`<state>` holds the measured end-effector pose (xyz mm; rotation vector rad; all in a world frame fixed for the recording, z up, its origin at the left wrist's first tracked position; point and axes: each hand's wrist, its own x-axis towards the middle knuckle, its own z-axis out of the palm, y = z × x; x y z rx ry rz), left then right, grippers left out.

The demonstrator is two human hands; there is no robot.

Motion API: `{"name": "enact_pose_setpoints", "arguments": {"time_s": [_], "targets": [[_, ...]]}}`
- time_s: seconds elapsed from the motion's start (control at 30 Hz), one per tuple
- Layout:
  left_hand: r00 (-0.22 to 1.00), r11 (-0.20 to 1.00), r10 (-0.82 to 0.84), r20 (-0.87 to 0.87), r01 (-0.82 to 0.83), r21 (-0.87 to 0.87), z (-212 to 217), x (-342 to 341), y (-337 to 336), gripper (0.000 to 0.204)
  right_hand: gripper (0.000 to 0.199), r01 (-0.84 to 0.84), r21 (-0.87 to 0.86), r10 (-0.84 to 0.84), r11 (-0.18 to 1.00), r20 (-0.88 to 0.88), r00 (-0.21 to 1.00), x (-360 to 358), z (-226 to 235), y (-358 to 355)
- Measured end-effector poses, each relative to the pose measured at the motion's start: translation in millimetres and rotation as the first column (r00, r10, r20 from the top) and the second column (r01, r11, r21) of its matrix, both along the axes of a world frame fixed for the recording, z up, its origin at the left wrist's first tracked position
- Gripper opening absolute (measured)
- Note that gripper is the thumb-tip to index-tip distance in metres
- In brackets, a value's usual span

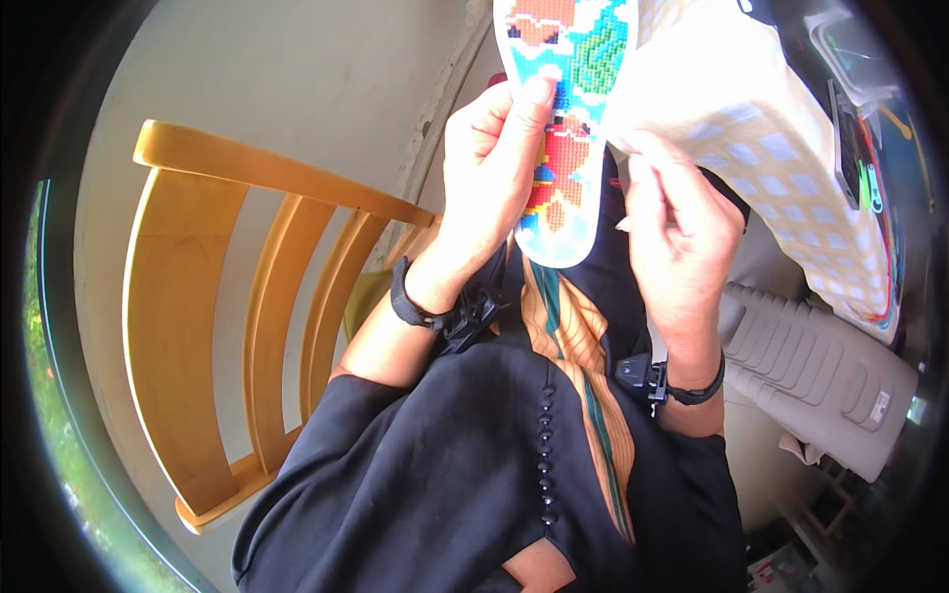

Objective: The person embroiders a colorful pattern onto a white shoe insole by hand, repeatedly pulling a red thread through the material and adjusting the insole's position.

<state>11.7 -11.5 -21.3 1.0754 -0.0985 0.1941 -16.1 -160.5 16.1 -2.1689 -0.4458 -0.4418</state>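
An embroidered shoe insole [563,178] with a white edge is held up in front of my chest. Its stitched pattern shows blue, red, green, brown and yellow patches. My left hand [499,148] grips it from the left side, thumb pressed flat on the stitched face and fingers behind. Just right of the insole is my right hand [677,203], with thumb and forefinger pinched together near the edge. Whatever the pinch holds, perhaps something thin, is too small and washed out to make out. The insole's far end is cut off by the upper rim of the picture.
At the right, a table with a checked cloth [761,168] carries a clear plastic container [855,49] and coloured strands [885,306]. A wooden chair back [188,326] stands at the left. A ribbed grey plastic object [820,366] lies below the table. Black straps circle both wrists.
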Motion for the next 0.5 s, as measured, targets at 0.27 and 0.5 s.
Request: {"name": "enact_pose_setpoints", "arguments": {"time_s": [0.27, 0.5], "targets": [[0.999, 1.0, 0.011, 0.036, -0.011, -0.012, 7.9, -5.0, -6.2, 0.026, 0.02, -0.036, -0.037, 0.037, 0.999, 0.031, 0.999, -1.6, 9.5, 5.0], [0.992, 0.998, -0.022, 0.122, 0.014, 0.065, 0.3, -3.9, -2.9, 0.025, 0.018, -0.011, -0.047, 0.012, 0.999, 0.018, 1.0, -1.9, 9.9, 2.8]]}}
